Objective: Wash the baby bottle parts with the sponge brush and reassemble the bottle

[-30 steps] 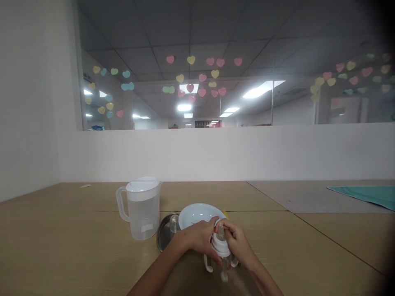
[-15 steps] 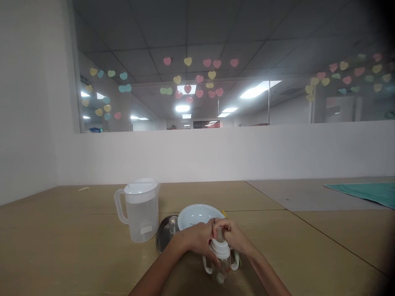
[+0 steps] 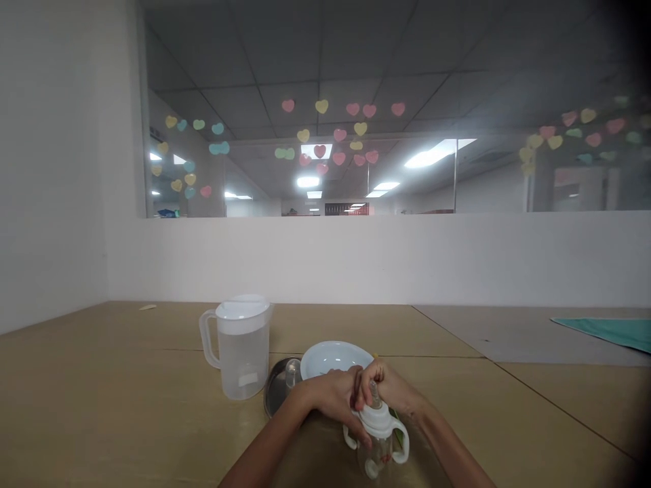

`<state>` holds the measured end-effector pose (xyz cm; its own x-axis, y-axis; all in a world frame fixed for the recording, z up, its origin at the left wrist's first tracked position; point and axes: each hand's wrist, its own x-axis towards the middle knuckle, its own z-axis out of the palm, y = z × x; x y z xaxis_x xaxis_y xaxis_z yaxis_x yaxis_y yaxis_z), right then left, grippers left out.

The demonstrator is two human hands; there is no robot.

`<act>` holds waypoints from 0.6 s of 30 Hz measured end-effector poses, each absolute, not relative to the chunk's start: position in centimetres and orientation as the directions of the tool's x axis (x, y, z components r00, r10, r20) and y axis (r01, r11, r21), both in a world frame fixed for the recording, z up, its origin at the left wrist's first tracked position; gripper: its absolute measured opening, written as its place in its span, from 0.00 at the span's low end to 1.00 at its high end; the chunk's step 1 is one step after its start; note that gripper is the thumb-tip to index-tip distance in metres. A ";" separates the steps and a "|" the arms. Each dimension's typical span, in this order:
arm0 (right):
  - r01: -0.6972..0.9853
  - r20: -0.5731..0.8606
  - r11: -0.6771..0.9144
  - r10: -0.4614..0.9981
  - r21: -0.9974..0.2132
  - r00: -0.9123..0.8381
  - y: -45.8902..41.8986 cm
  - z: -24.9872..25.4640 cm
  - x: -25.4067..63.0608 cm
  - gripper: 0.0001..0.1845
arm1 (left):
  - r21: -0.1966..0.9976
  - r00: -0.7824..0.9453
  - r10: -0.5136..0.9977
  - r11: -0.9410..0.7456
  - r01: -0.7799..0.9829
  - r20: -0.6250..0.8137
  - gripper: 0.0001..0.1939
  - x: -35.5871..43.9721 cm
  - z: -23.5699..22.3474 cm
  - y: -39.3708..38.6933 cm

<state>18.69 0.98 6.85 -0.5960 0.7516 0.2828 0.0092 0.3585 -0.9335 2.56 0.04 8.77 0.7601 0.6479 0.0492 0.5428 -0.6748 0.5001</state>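
A clear baby bottle (image 3: 377, 427) with a white collar and two white side handles is between my hands, near the front of the table. My left hand (image 3: 338, 400) is closed around the bottle's collar and upper side, its thumb lying along the near face. The fingers of my right hand (image 3: 384, 386) are curled at the clear teat (image 3: 375, 394) on top and pinch it. A white bowl (image 3: 333, 354) stands just behind my hands, its near side hidden by them. At its left is a round metal tray (image 3: 274, 396) bearing a clear dome-shaped cap (image 3: 293, 373).
A translucent lidded pitcher (image 3: 244, 359) stands left of the tray on the wooden table (image 3: 127, 407). A teal cloth (image 3: 610, 332) lies at the far right. Behind the table rises a white wall (image 3: 325, 261) with a window above it.
The whole view has shifted, so things appear farther right. The bottle has turned slightly, its right handle showing more fully. Both hands keep their hold.
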 end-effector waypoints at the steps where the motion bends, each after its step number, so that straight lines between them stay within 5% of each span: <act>1: 0.014 0.272 0.352 0.748 -0.936 -0.606 1.0 6.9 18.7 0.10 | 0.499 0.759 0.649 -0.674 0.545 0.048 0.44 2.5 8.6 0.2; 11: 0.009 0.275 0.343 0.767 -0.939 -0.580 0.8 6.7 18.5 0.09 | 0.516 0.763 0.645 -0.671 0.533 0.050 0.45 2.5 7.5 1.2; 18: 0.138 0.424 0.457 0.879 -0.879 -0.217 -0.8 5.1 18.4 0.12 | 0.429 0.713 0.700 -0.635 0.642 -0.030 0.59 2.6 8.0 0.7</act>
